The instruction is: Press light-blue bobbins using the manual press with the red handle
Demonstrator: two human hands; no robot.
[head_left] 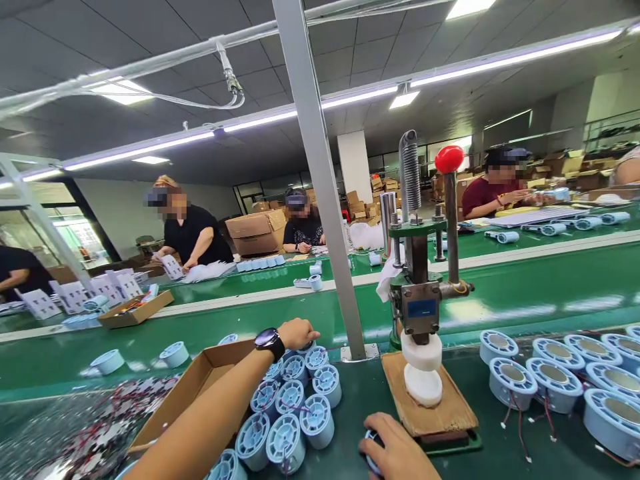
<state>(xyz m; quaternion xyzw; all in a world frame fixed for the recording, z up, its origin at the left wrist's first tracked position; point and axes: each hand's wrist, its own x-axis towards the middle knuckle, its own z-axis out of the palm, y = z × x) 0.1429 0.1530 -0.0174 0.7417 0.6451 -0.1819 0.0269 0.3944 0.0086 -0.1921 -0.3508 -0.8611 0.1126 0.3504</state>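
The person stands at a green desk [500,440] beside a conveyor line. The left hand [297,333], a black watch [270,343] on its wrist, is stretched forward with fingers curled down onto the far edge of a cluster of pale blue round housings [295,410]; whether it actually grips one cannot be told from here. These housings stand packed together, touching one another, just beside an open cardboard box [193,390] on their left.

The right hand [397,450] lies low at the near edge of the desk, closed around a single blue housing [371,445], of which only a small part shows under the fingers. This piece sits just in front of the wooden base board [425,410] of a manual press [423,287].

The press stands upright on the board, with a red knob [449,159] on its lever, a coil spring [411,170] on top, and two white round blocks [423,370] stacked under its head.

To the right, a second group of blue housings with trailing wires [555,383] lies in rows. A metal post [320,180] rises behind the cluster. A heap of small parts with red wires [85,427] occupies the left near corner. Other people work across the conveyor, well apart.
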